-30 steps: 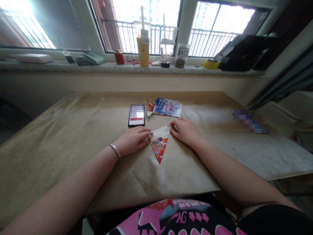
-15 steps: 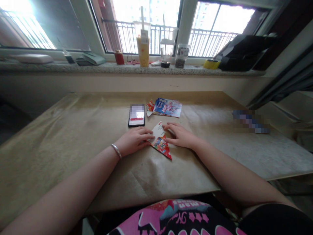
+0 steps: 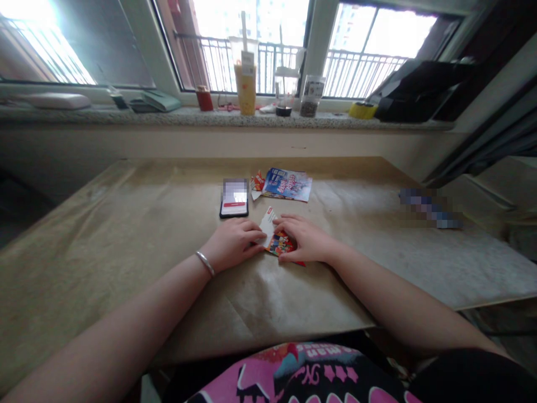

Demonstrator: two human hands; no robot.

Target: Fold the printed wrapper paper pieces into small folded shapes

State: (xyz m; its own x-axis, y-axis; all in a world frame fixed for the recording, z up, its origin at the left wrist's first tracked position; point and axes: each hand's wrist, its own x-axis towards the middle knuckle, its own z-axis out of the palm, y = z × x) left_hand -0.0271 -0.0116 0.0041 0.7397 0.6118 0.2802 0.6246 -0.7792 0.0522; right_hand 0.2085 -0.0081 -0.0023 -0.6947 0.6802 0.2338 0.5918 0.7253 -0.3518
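A folded paper sheet (image 3: 267, 226), white on one part and printed in red with colourful figures on the other, lies on the table between my hands. My left hand (image 3: 234, 242) is closed on its left edge, fingers on the white part and thumb lower down. From the right, my right hand (image 3: 307, 238) grips the sheet with bent fingers on the white part and the thumb low on the red part. That hand covers much of the printed side. A small folded red and white paper piece (image 3: 258, 182) rests beyond, touching a stack of blue printed leaflets (image 3: 289, 184).
A phone (image 3: 234, 198) with its screen lit lies beyond my left hand. A blurred-out flat item (image 3: 432, 210) is at the table's right side. On the windowsill (image 3: 201, 118) stand a tall yellow drink cup (image 3: 245, 84), smaller cups, a yellow tape roll (image 3: 363, 109) and a black bag (image 3: 413, 92).
The folded sheet has turned, its red point swinging right and away from me. My right hand has shifted over the red part, and my left hand has moved slightly right.
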